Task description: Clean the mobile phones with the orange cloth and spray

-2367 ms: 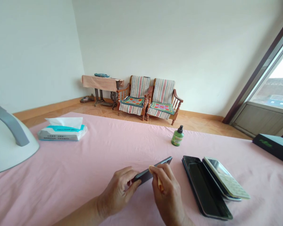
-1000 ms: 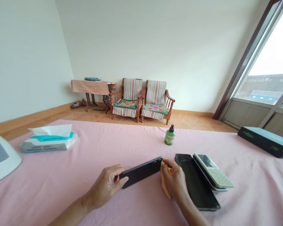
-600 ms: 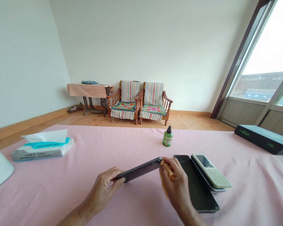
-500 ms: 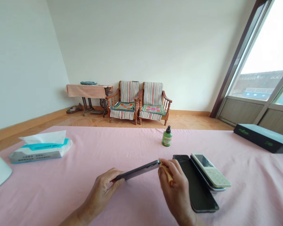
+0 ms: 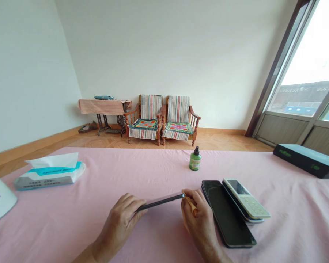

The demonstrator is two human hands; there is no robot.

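Note:
A thin dark phone (image 5: 163, 201) is held nearly edge-on above the pink cloth. My left hand (image 5: 123, 219) pinches its left end between thumb and fingers. At its right end my right hand (image 5: 199, 219) is closed on a small yellow-orange cloth (image 5: 191, 205), which touches the phone's edge. Just right of that hand lies a black phone (image 5: 230, 215), screen up. Beside it a white keypad phone (image 5: 248, 201) rests on top of another device.
A green bottle (image 5: 195, 159) stands beyond the hands. A tissue pack (image 5: 49, 175) and a white rounded object (image 5: 0, 201) are at the left. At the right edge is a black box (image 5: 307, 160). Two chairs (image 5: 161, 117) stand by the wall.
The held phone has tilted so that its narrow edge faces me more. My right hand has shifted slightly left and down along with the yellow-orange cloth.

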